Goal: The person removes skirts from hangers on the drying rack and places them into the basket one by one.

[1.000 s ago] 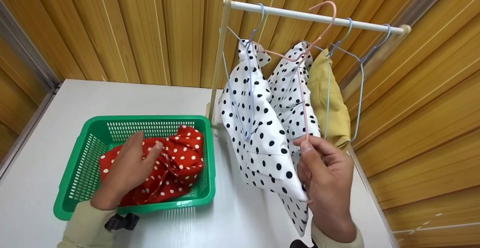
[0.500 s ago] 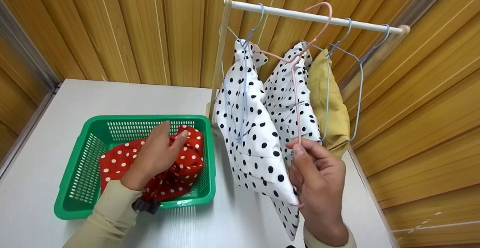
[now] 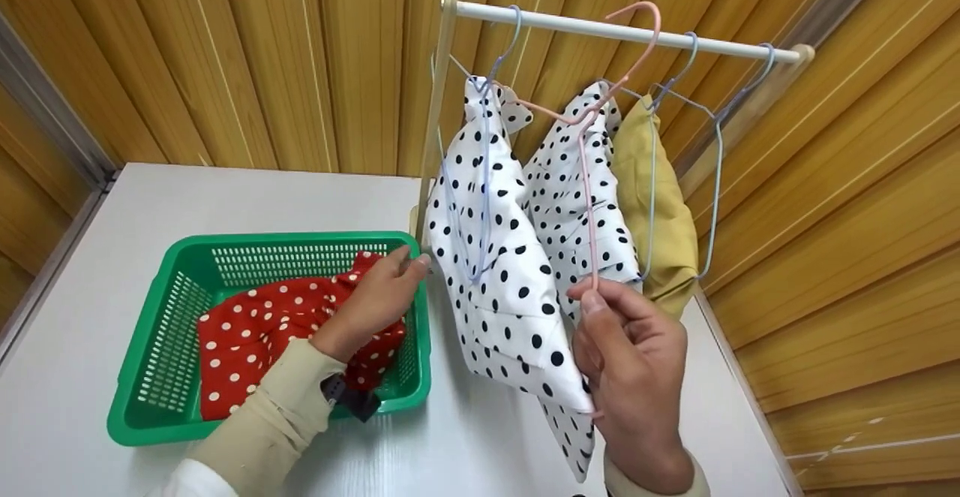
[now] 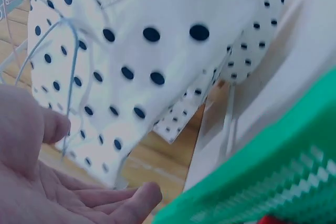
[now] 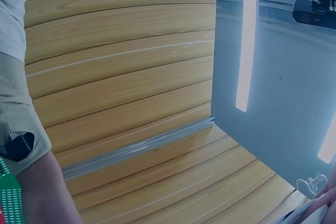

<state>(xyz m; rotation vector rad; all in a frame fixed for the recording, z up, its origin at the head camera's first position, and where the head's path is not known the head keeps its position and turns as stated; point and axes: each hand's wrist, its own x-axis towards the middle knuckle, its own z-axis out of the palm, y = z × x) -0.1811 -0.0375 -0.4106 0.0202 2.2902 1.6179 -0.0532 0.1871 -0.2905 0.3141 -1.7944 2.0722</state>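
My right hand [image 3: 634, 369] pinches the lower part of a pink wire hanger [image 3: 589, 204] between thumb and fingertips. The hanger's hook [image 3: 652, 24] is at the white rail. A front white cloth with black dots [image 3: 487, 257] hangs left of that hand; which hanger bears it I cannot tell. My left hand [image 3: 382, 294], fingers extended, is over the right side of a green basket [image 3: 161, 332], its fingertips near the rim. Red cloth with white dots [image 3: 240, 339] lies in the basket, partly hidden by the left arm. In the left wrist view, the left palm [image 4: 31, 177] faces the dotted cloth, apart from it.
The rack's white rail [image 3: 570, 25] also carries several blue hangers [image 3: 716, 189], a second dotted white cloth [image 3: 570, 182] and a mustard-yellow cloth [image 3: 652, 204]. Wood-patterned panels [image 3: 300, 69] stand behind and to the right. A white table [image 3: 247, 197] lies under basket and rack.
My left hand has moved right across the basket, from over the red cloth to the right rim. My right hand, still pinching the pink hanger, has shifted slightly left with it and the front dotted cloth.
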